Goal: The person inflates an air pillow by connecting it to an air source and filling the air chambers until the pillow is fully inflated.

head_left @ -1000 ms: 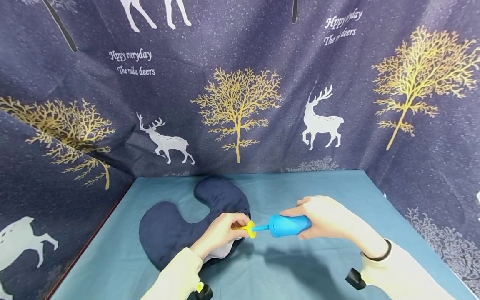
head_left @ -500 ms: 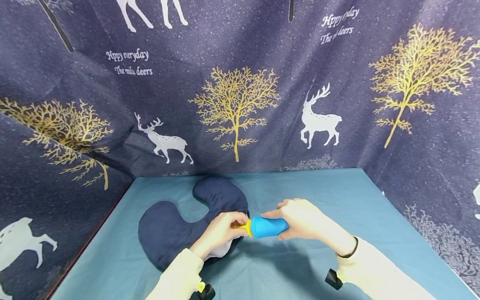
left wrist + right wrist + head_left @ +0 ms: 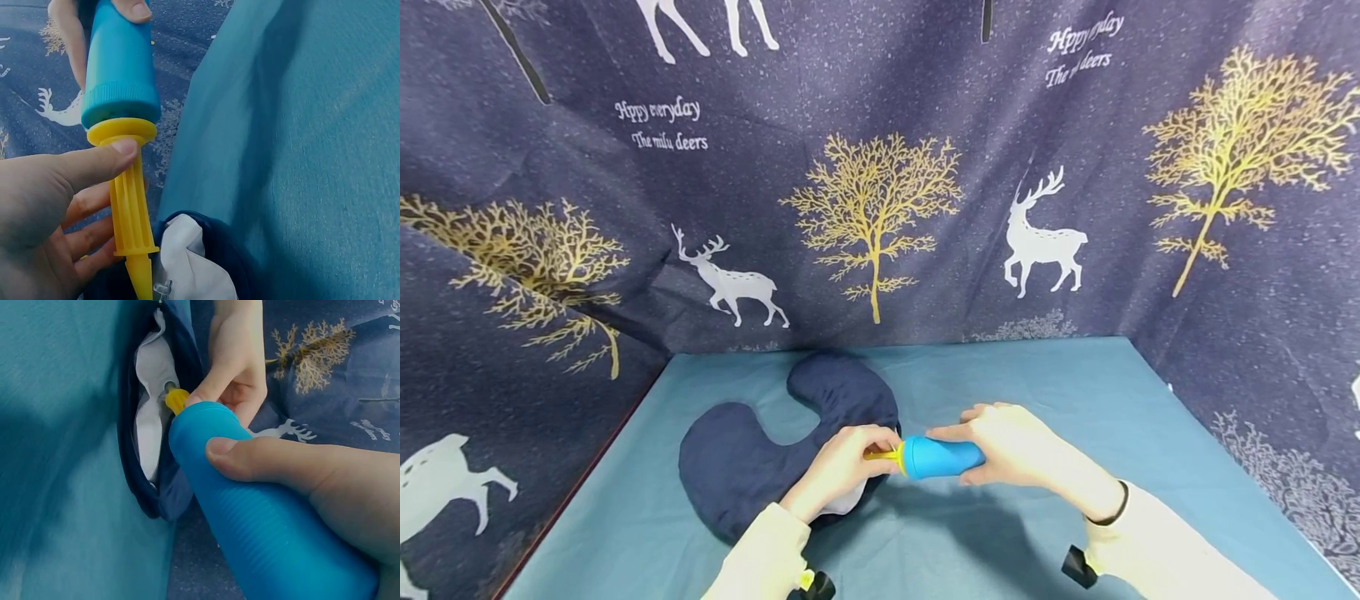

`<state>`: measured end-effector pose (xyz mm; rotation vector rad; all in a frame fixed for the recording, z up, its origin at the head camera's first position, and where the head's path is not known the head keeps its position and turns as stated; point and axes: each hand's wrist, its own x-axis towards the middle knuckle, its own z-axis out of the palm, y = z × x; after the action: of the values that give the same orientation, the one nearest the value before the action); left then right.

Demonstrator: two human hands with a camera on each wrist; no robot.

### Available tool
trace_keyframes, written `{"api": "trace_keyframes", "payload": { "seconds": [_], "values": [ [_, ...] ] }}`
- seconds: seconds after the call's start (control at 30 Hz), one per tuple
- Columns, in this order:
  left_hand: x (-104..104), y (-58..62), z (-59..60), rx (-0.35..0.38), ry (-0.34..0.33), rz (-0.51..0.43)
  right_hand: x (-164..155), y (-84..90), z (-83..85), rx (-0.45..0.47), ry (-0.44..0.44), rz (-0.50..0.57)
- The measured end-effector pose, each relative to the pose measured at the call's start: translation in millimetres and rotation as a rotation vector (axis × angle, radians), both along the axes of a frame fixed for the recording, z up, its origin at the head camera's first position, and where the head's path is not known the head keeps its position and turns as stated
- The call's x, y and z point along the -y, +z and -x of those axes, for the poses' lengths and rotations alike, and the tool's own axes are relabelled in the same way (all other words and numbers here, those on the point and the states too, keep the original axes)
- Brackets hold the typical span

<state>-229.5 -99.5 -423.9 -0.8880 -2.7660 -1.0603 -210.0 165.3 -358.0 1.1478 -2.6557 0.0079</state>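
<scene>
A hand air pump has a blue barrel [image 3: 942, 457] and a ribbed yellow nozzle [image 3: 131, 212]. My left hand [image 3: 844, 463] pinches the nozzle, thumb just under its round flange. Around the barrel's far end my right hand [image 3: 1018, 443] is wrapped, its thumb lying along the side in the right wrist view. The barrel's front sits right at the yellow flange, with no rod showing between them. A navy U-shaped neck pillow [image 3: 730, 471] lies under and beside my left hand. Through its open end shows a white inner bladder [image 3: 150, 394], and the nozzle's tip meets a clear valve [image 3: 169, 386] there.
A teal cloth [image 3: 1075, 392] covers the table. Dark blue fabric [image 3: 925, 100] with deer and gold trees hangs behind and along both sides. The pump's shadow falls on the cloth below my right hand.
A second ago a blue rod showed between flange and barrel. My right hand then moved left, pushing the barrel up to the flange, where it remains. My left hand stayed in place.
</scene>
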Motion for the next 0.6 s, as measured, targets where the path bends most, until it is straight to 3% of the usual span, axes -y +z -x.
{"api": "trace_keyframes", "payload": {
  "seconds": [0.6],
  "values": [
    [1, -1.5, -0.3, -0.036, 0.014, 0.004, -67, 30.7, -15.1, 0.094, -0.047, 0.063]
  ]
}}
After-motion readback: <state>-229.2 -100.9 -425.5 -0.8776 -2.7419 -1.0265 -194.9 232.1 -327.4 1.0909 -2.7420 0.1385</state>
